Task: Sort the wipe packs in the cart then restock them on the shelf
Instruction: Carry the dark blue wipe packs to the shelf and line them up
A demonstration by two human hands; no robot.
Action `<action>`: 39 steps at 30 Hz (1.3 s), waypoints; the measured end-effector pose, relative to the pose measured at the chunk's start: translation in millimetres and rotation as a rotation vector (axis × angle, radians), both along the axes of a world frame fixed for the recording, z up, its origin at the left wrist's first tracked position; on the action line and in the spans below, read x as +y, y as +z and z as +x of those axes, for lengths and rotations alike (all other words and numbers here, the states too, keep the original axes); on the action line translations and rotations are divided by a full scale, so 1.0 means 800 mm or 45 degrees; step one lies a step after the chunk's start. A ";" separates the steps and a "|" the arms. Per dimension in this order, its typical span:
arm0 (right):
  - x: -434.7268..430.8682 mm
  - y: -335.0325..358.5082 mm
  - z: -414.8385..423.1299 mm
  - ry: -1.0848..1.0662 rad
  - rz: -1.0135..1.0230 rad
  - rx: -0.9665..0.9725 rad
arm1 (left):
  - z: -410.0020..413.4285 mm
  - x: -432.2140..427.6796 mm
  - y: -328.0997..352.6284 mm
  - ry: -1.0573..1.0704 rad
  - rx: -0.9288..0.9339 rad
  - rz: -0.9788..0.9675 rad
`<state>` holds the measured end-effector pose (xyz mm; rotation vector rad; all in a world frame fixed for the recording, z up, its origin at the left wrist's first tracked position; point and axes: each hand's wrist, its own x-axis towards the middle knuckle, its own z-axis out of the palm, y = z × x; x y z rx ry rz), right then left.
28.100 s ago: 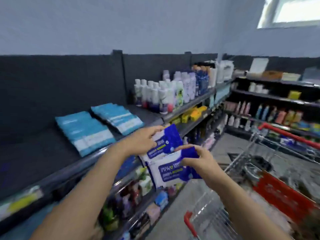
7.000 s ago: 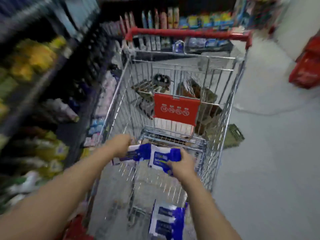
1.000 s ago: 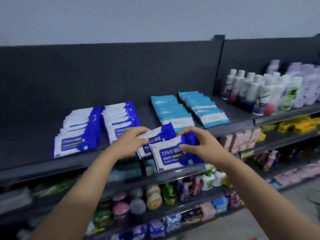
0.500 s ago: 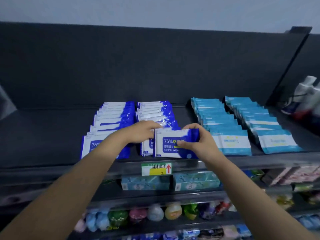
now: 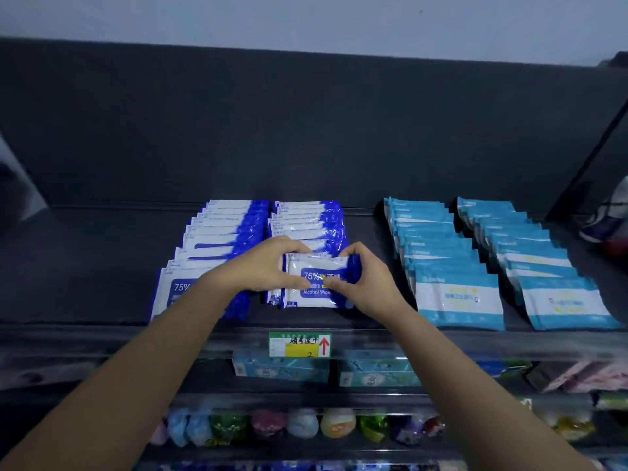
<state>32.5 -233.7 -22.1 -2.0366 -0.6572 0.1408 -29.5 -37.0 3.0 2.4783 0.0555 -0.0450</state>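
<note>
Both the left grip [image 5: 268, 266] and right grip [image 5: 362, 283] are pinching a blue pack [image 5: 316, 283], seating it at its row's [image 5: 306, 219] near end on the shelf [image 5: 102, 266]; squaring its edges seems wise.

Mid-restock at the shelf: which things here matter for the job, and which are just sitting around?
In the job: alcohol wipe packs gripped by left hand and right hand; the two dark blue wipe rows already shelved; top shelf.
Just there: light blue packs to the right; price tag; teal boxes below; round coloured items lower down.
</note>
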 end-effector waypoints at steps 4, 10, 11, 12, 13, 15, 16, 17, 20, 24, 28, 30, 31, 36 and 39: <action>-0.007 -0.006 -0.012 0.133 -0.124 -0.040 | -0.020 -0.006 -0.004 -0.048 0.124 0.127; 0.001 -0.003 -0.025 0.024 -0.164 -0.203 | -0.028 -0.018 0.001 -0.043 0.091 0.173; 0.003 -0.001 -0.026 0.035 -0.160 -0.141 | -0.028 -0.018 0.002 -0.036 0.100 0.173; 0.006 -0.001 -0.027 0.053 -0.176 -0.091 | -0.029 -0.019 0.003 -0.031 0.122 0.179; 0.008 -0.002 -0.027 0.066 -0.200 -0.070 | -0.031 -0.018 0.003 -0.039 0.150 0.195; 0.007 -0.004 -0.028 0.025 -0.195 -0.077 | -0.035 -0.017 0.002 -0.066 0.180 0.250; 0.006 -0.005 -0.028 -0.002 -0.170 -0.075 | -0.037 -0.016 0.001 -0.063 0.165 0.282; 0.005 -0.006 -0.028 -0.014 -0.157 -0.073 | -0.038 -0.016 0.001 -0.053 0.132 0.305; 0.003 -0.004 -0.027 -0.022 -0.155 -0.079 | -0.036 -0.014 0.004 0.021 0.019 0.265; 0.009 -0.002 -0.007 -0.188 0.171 0.069 | -0.017 -0.017 0.011 0.107 -0.127 0.245; 0.030 0.001 0.036 -0.283 0.465 0.538 | 0.042 -0.018 0.026 0.461 -0.036 -0.163; 0.047 -0.002 0.074 -0.280 0.487 0.652 | 0.077 -0.014 0.031 0.595 0.101 -0.178; 0.056 -0.006 0.096 -0.284 0.476 0.700 | 0.092 -0.012 0.035 0.638 0.160 -0.154; 0.095 -0.006 0.160 -0.242 0.426 0.785 | 0.145 0.001 0.041 0.757 0.241 -0.223; 0.107 -0.004 0.185 -0.219 0.435 0.850 | 0.164 0.015 0.039 0.787 0.253 -0.460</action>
